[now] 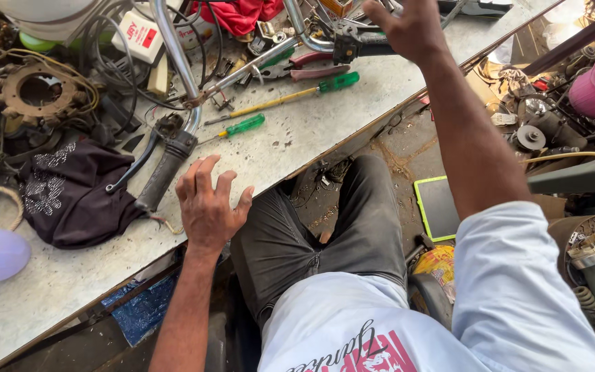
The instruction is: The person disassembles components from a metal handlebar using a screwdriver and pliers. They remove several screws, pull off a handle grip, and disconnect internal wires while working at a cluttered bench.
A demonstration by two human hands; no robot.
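I saw left hand (208,207) flat and empty on the bench (297,138) beside the handlebar grip (163,172), right hand (408,27) spread open reaching far over pliers (311,69), nothing gripped yet.

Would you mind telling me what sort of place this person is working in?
Most likely a small motorcycle or scooter repair workshop. A chrome handlebar with grip and lever lies on the worn workbench, beside green-handled screwdrivers, pliers and a wound stator coil; the left hand rests on the bench.
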